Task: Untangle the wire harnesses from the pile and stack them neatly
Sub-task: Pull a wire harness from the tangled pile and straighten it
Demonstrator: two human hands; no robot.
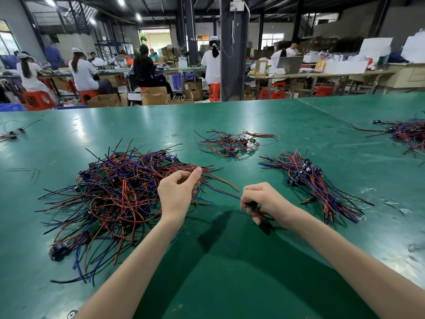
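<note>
A big tangled pile of red, blue and black wire harnesses [110,199] lies on the green table [230,261] at the left. My left hand [178,194] hovers at the pile's right edge and pinches a few wire ends between thumb and fingers. My right hand [261,201] grips the black connector end of one harness [220,192], whose blue and red wires stretch from it back to my left hand. To the right lies an aligned stack of harnesses [308,180] with the connectors at the top.
A smaller loose bunch of harnesses [232,143] lies behind my hands. Another bundle [404,134] sits at the far right and a few stray wires [11,133] at the far left. Seated people work at benches beyond the table.
</note>
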